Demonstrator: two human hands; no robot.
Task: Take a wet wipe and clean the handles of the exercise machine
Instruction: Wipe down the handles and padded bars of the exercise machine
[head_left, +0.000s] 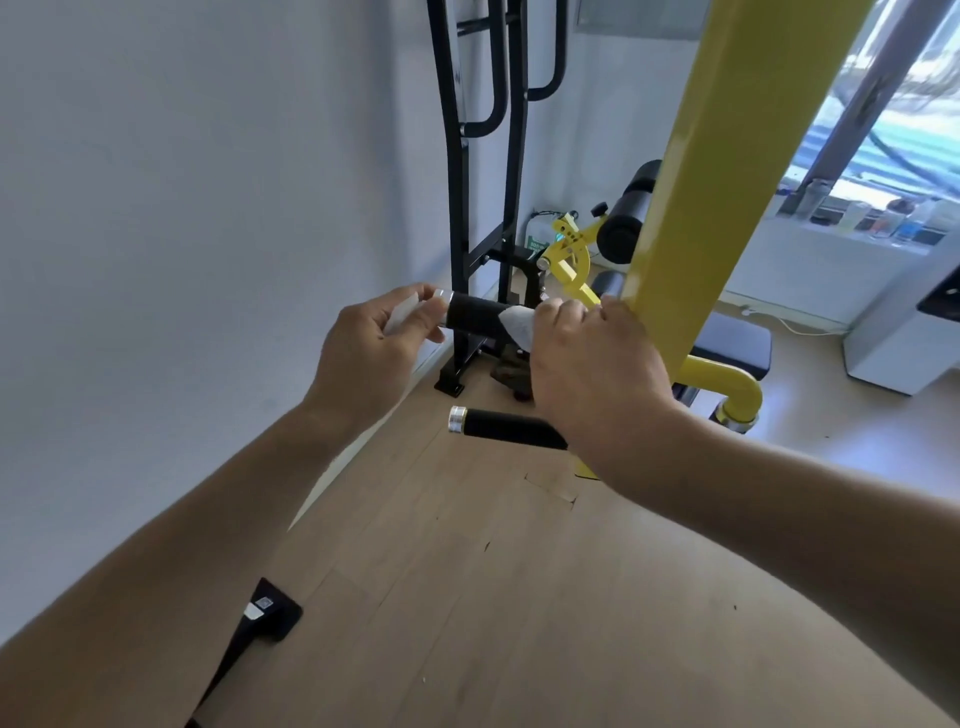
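Note:
A black upper handle (475, 315) with a silver end cap sticks out leftward from the yellow machine post (727, 182). A white wet wipe (519, 323) is pressed around its right part by my right hand (592, 364). My left hand (374, 348) sits at the handle's capped end, fingers pinching another white piece of wipe (402, 314). Whether both white pieces are one wipe is hidden behind the handle. A second black lower handle (504, 427) with a silver cap runs below, partly covered by my right wrist.
A white wall is close on the left. A black steel frame (457, 182) stands behind the handles. A black padded roller (626, 218) and a seat pad (732, 338) lie beyond the post. A black foot (270, 610) rests on the wooden floor.

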